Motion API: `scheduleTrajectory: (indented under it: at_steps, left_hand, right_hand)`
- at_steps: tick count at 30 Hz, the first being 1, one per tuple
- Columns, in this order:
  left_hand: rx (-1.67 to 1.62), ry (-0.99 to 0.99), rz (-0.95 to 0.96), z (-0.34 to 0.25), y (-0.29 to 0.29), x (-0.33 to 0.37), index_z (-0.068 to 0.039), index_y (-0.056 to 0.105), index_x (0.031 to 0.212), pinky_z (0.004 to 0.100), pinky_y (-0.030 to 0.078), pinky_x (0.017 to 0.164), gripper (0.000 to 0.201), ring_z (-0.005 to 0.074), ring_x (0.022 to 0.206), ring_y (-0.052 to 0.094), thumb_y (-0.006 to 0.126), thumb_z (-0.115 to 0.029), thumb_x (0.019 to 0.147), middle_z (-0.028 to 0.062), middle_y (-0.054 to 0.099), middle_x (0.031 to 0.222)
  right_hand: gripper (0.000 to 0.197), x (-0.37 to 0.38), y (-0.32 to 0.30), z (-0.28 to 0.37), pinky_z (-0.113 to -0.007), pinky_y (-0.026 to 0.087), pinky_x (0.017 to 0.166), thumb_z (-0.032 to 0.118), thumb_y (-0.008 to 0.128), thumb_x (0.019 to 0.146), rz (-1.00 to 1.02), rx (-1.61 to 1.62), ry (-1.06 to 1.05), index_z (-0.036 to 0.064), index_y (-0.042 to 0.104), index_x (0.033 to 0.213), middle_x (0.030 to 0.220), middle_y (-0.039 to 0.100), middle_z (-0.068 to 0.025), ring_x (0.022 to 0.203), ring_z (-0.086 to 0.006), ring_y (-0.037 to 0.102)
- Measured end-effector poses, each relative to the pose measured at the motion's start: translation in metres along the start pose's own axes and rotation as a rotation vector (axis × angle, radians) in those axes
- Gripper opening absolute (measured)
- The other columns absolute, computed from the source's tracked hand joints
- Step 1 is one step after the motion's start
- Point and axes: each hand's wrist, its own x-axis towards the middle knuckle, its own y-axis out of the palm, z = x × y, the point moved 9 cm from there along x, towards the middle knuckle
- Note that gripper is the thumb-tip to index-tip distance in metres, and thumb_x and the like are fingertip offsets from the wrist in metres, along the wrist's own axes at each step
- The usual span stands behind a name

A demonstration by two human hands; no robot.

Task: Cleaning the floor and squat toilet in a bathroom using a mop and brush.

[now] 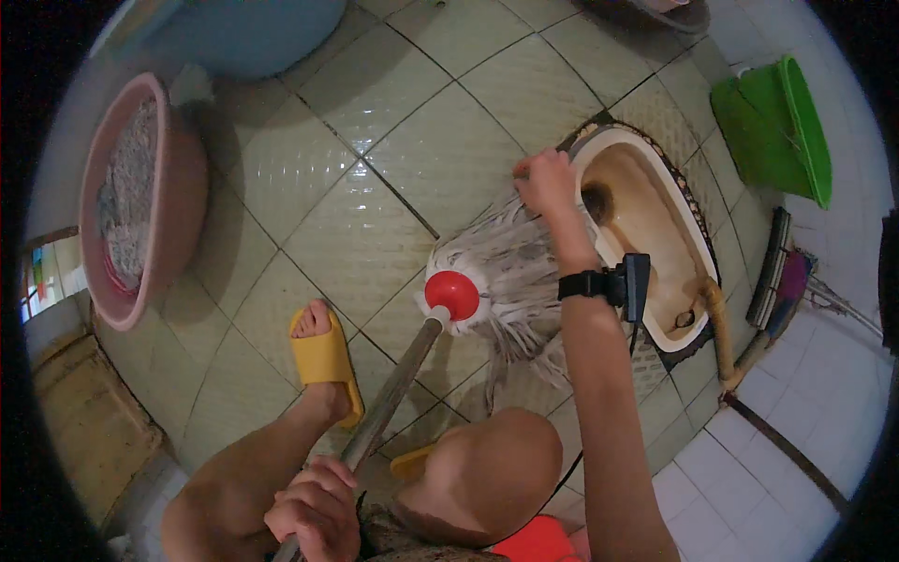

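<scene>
- The tiled floor (309, 201) spreads beneath everything, pale green and shiny in places.
- A blue tub (234, 37) stands at the far left, cut off by the upper rim of the view.
- The mop (515, 272) lies with its grey-white strands fanned over the tiles, just left of the squat toilet; its handle slants down toward the person.
- The squat toilet (655, 229), cream with brown stains, is set into the floor.
- A pink basin (178, 201) with grey speckled contents stands at left.
- A green bucket (763, 131) stands beyond the toilet, near the right wall.
- A yellow slipper (323, 361) is on the left foot.
- The left hand (316, 510) is closed around the mop's handle.
- The right hand (546, 183) is at the strands' far edge, fingers curled; whether it grips any, I cannot tell.
- A black wrist device (629, 286) is strapped on the right forearm.
- A red cap (451, 295) joins handle and strands.
</scene>
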Motion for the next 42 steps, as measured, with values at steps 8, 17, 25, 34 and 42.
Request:
scheduleTrajectory:
  at_steps: [8,17,25,34,42]
  left_hand:
    - [-0.008,-0.032,0.258,-0.002,0.014,0.006,-0.010,0.034,0.057,0.0324,0.034,0.058,0.032,0.0156,0.049,0.031,0.036,-0.017,0.088,0.0017,0.033,0.052]
    - [0.025,0.079,0.330,-0.015,0.022,-0.001,-0.010,0.033,0.057,0.0328,0.034,0.061,0.031,0.0142,0.049,0.030,0.034,-0.015,0.088,0.0025,0.033,0.051]
    - [0.045,-0.016,0.084,0.001,0.010,-0.014,-0.014,0.030,0.051,0.0304,0.029,0.056,0.034,0.0131,0.048,0.031,0.042,-0.022,0.082,-0.0016,0.029,0.045]
    - [0.071,-0.032,0.144,0.001,0.010,-0.024,-0.013,0.029,0.058,0.0312,0.028,0.060,0.029,0.0151,0.060,0.030,0.036,-0.022,0.084,-0.0010,0.027,0.055]
    - [0.110,-0.240,-0.481,0.020,-0.018,-0.042,-0.011,0.030,0.061,0.0341,0.031,0.067,0.026,0.0168,0.064,0.032,0.033,-0.022,0.085,0.0001,0.028,0.057]
  right_hand:
    - [0.008,0.009,-0.012,-0.024,-0.039,0.039,0.071,0.016,0.060,0.064,-0.142,0.225,-0.016,0.0111,0.065,0.069,0.078,0.056,-0.0120,0.081,-0.0282,0.051]
    - [0.018,-0.030,-0.065,-0.108,-0.026,0.042,0.066,0.016,0.067,0.068,-0.394,0.919,0.210,0.0024,0.063,0.079,0.079,0.059,-0.0072,0.073,-0.0141,0.054]
    - [0.024,-0.144,-0.078,-0.252,-0.019,0.039,0.060,0.019,0.067,0.072,-0.643,0.835,0.559,-0.0007,0.062,0.085,0.073,0.057,-0.0007,0.065,-0.0066,0.048]
    - [0.020,-0.279,-0.011,-0.363,-0.023,0.041,0.062,0.018,0.065,0.071,-0.849,0.717,0.790,-0.0015,0.063,0.077,0.067,0.059,-0.0034,0.062,-0.0108,0.052]
    - [0.022,-0.295,0.033,-0.319,-0.027,0.044,0.066,0.017,0.065,0.065,-0.630,0.520,0.964,-0.0007,0.065,0.076,0.068,0.062,-0.0093,0.063,-0.0156,0.057]
